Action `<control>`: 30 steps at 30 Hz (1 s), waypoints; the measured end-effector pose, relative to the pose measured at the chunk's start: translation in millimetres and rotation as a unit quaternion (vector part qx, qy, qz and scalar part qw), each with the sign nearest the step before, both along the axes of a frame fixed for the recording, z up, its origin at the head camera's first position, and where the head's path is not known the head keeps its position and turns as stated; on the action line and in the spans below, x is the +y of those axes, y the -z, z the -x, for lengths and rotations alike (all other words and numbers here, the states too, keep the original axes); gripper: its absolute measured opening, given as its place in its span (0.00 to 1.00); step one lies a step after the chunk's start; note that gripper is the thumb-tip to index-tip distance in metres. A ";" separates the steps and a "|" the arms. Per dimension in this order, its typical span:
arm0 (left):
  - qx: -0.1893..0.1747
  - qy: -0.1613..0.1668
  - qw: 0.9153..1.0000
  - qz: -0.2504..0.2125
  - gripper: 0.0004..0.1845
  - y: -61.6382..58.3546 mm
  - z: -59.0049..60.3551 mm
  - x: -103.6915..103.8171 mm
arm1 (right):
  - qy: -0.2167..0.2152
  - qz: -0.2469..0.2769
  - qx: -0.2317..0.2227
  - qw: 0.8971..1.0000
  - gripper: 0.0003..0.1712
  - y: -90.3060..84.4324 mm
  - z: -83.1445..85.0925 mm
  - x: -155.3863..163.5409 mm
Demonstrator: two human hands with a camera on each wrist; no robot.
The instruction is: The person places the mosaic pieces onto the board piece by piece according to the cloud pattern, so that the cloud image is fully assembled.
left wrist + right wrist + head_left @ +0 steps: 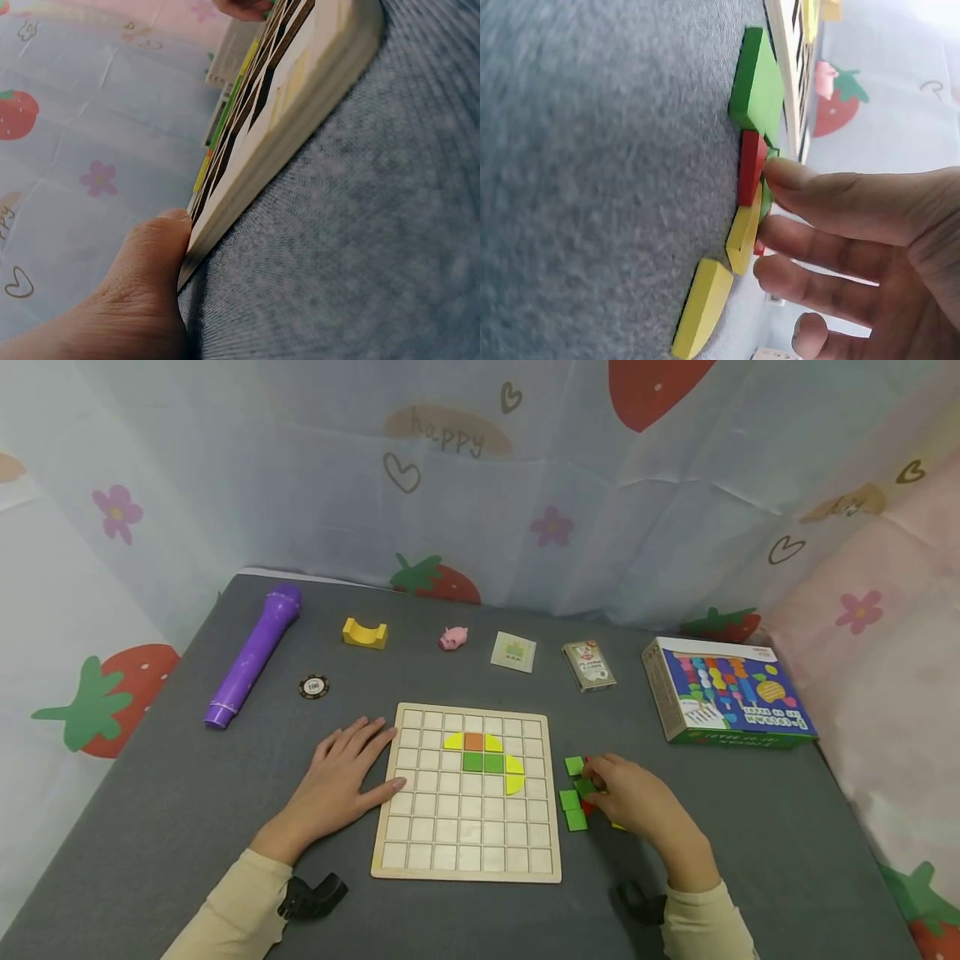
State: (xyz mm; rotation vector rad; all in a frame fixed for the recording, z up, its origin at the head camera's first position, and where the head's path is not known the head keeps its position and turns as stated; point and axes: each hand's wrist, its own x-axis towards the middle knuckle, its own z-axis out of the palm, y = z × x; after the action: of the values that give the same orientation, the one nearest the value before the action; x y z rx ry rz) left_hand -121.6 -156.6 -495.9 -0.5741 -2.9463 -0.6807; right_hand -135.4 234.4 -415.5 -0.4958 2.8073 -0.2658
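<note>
A wooden grid board [467,876] lies flat on the table. Pieces in its upper cells are an orange square [473,742], green squares [483,762] and several rounded yellow pieces [515,783]. My left hand [337,781] rests at the board's left edge, fingers spread, the thumb touching its rim. To the right of the board, my right hand [633,793] pinches a green square tile [767,199] between thumb and index finger, over a small pile. Around it lie other green tiles [576,820], a red piece [751,166] and yellow pieces [703,307], partly hidden by the hand.
Along the back stand a purple microphone [255,656], a yellow arched block [364,635], a pink pig figure [453,638], a square card [513,652], a playing-card box [588,666] and a large colourful box [731,693]. A poker chip [313,687] lies left of the board.
</note>
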 end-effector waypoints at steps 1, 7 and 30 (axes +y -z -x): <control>0.000 0.000 1.000 0.001 0.40 -0.2 0.1 -0.1 | 0.002 -0.001 -0.001 1.000 0.12 0.4 0.0 -0.4; -0.002 0.001 1.000 0.001 0.40 -0.4 0.5 -0.4 | 0.008 0.003 -0.005 1.000 0.13 2.3 1.7 -3.2; 0.004 0.000 1.000 0.000 0.40 1.2 -0.2 -0.8 | 0.003 0.000 0.009 1.000 0.14 1.5 0.6 -4.7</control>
State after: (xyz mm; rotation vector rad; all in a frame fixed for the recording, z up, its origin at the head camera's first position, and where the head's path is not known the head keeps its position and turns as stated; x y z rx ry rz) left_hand -121.3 -157.4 -497.1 -0.5756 -2.9393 -0.6777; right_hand -136.0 229.7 -417.1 -0.4915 2.8262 -0.2652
